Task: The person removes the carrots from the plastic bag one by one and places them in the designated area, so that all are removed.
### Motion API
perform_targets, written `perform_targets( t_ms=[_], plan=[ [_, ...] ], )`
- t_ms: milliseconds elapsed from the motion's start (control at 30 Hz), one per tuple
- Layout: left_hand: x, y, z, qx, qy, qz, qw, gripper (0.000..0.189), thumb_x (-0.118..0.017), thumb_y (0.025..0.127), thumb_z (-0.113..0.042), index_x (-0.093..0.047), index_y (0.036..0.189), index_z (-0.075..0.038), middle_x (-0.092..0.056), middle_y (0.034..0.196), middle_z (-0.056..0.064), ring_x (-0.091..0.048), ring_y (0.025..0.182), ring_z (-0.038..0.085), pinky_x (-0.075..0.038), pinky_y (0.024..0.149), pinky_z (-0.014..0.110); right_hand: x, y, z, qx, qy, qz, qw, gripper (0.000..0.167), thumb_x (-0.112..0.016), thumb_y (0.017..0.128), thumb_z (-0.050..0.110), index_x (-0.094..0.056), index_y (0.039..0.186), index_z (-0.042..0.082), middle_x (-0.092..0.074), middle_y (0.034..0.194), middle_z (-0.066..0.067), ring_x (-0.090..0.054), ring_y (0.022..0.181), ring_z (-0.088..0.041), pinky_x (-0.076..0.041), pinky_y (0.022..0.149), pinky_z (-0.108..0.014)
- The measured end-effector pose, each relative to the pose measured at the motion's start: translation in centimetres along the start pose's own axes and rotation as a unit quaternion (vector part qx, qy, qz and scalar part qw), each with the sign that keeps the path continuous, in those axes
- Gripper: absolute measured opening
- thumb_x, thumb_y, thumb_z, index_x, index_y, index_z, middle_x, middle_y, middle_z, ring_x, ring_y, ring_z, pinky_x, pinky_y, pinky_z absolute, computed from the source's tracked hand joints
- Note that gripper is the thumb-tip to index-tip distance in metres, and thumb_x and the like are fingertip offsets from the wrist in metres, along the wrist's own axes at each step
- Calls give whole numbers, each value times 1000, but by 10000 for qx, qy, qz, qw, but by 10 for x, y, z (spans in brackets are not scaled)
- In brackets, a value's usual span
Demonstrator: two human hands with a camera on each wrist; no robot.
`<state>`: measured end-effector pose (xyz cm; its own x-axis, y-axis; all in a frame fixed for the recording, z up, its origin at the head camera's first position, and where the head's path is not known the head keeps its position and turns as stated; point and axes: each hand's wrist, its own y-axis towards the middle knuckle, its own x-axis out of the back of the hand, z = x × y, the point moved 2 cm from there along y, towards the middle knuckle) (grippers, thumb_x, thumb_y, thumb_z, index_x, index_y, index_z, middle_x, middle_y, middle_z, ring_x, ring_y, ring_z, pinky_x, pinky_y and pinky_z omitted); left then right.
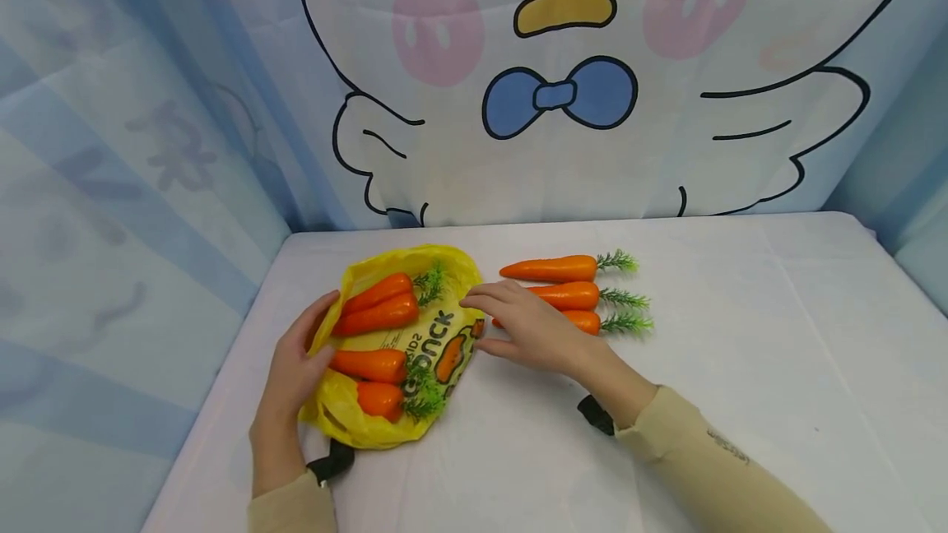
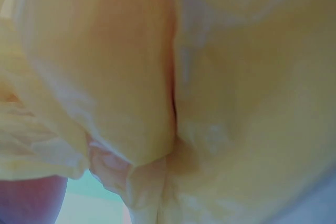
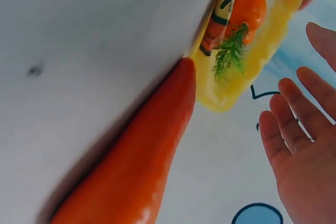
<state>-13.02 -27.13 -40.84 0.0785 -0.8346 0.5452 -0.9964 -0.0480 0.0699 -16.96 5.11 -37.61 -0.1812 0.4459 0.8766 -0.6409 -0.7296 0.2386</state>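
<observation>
A yellow plastic bag (image 1: 462,274) with printed lettering lies with its mouth spread wide. Several orange toy carrots (image 1: 379,315) with green tops rest inside it. My left hand (image 1: 292,373) grips the bag's left rim, thumb on the near side; in the left wrist view the bag's plastic (image 2: 247,77) fills most of the picture. My right hand (image 1: 529,327), fingers extended and nothing in its palm (image 3: 310,171), hovers between the bag and three loose carrots, partly hiding the middle carrot (image 1: 573,296) and the nearest carrot (image 1: 583,321).
The farthest loose carrot (image 1: 555,269) lies near the back of the white-covered table (image 1: 741,352), its leafy top to the right. A curtain (image 1: 459,163) with a cartoon figure hangs behind the table. Dark straps (image 1: 333,461) show at both wrists.
</observation>
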Motion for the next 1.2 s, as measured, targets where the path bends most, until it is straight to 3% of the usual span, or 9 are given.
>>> perform_targets(
  t_ms=[100, 467, 1200],
  plan=[
    [-1, 1, 0, -69, 7, 1, 10000, 73, -48, 88, 9, -40, 156, -16, -36, 160, 7, -29, 147, 31, -27, 116, 58, -2, 8, 6, -10, 60, 45, 10000, 53, -76, 91, 21, -59, 139, 6, -57, 140, -9, -49, 130, -26, -40, 110, -43],
    [1, 0, -1, -111, -69, 55, 9999, 72, -48, 88, 8, -41, 156, -17, -36, 160, 7, -30, 146, 30, -26, 117, 56, -17, 41, 27, -70, 255, 486, 9985, 53, -70, 95, 29, -56, 142, 9, -52, 146, -6, -44, 135, -25, -37, 113, -38],
    [3, 2, -2, -150, -52, 77, 9998, 73, -48, 88, 10, -40, 156, -16, -37, 160, 8, -30, 146, 30, -26, 117, 56, -51, 82, 57, 252, 386, 735, 9962, 50, -66, 98, 30, -56, 143, 9, -51, 147, -4, -43, 136, -18, -33, 114, -28]
  ],
)
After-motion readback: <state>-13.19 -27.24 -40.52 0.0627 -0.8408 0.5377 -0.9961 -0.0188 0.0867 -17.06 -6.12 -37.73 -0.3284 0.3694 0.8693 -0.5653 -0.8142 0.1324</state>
